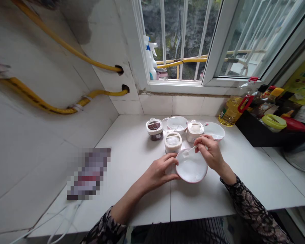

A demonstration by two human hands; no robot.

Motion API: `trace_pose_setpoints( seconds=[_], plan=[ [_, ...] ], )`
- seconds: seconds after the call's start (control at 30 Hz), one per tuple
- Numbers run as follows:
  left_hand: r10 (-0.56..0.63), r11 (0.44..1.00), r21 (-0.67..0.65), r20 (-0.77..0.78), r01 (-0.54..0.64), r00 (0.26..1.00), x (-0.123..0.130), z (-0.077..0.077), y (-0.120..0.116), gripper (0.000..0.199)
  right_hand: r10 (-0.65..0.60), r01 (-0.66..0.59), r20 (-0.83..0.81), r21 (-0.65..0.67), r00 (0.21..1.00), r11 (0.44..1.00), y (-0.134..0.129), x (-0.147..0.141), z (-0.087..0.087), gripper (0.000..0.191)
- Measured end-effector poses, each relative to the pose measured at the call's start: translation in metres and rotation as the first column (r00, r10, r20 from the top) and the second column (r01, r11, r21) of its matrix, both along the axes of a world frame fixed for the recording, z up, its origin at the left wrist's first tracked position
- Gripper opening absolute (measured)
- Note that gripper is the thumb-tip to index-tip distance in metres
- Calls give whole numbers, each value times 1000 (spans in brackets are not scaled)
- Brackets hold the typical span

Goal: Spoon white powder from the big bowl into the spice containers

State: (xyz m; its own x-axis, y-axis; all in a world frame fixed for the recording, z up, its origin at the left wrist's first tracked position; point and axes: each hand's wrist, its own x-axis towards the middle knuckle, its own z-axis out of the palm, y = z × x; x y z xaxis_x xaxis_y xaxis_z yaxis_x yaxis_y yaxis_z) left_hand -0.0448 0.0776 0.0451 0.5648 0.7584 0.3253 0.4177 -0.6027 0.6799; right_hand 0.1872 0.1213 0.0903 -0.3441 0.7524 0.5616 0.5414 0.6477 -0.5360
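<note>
My left hand (160, 172) grips the left rim of a white bowl (193, 167) with a pinkish edge, tilted toward me. A small white spoon (189, 151) is pinched in my right hand (210, 152), its head over the upper left inside of the bowl. Right behind the bowl stands a jar of white grains (173, 141). A jar with dark reddish contents (155, 129) is farther left, and a jar with pale contents (194, 131) is to the right. Two more white bowls, one in the middle (177, 124) and one at the right (214, 130), sit behind.
An oil bottle (230, 110) stands by the window wall at the right, beside a black box (249, 130) of bottles and jars. A pixelated object (90, 173) lies on the white counter (132, 145) at the left, with pale cables (71, 220) near it.
</note>
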Motion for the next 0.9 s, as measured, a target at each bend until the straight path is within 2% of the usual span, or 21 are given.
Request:
trace_pose_setpoints(
  seconds=[0.1, 0.17, 0.33, 0.57, 0.77, 0.9],
  plan=[
    [-1, 1000, -3, 0, 1, 1000, -1, -1, 0, 26, 104, -98, 176, -43, 979, 994, 0, -2, -9, 18],
    [-3, 1000, 4, 3, 3, 1000, -1, -3, 1, 26, 150, -134, 233, -85, 961, 987, -3, -6, -14, 18],
    [-1, 1000, 7, 13, 1, 1000, -2, -6, 1, 26, 267, -227, 132, -254, 955, 940, -14, -14, -10, 23],
    [-2, 1000, -13, 1, 2, 1000, -1, -2, 1, 25, 106, -141, -103, -443, 989, 885, -13, -11, -6, 22],
    [2, 1000, -27, 10, -2, 1000, -1, -1, 1, 25, -12, -220, -332, -653, 943, 725, -5, -4, -4, 16],
    [6, 1000, -19, 8, -6, 1000, -1, -1, 1, 26, -56, -255, -393, -693, 918, 674, 0, 0, -3, 15]
  ],
)
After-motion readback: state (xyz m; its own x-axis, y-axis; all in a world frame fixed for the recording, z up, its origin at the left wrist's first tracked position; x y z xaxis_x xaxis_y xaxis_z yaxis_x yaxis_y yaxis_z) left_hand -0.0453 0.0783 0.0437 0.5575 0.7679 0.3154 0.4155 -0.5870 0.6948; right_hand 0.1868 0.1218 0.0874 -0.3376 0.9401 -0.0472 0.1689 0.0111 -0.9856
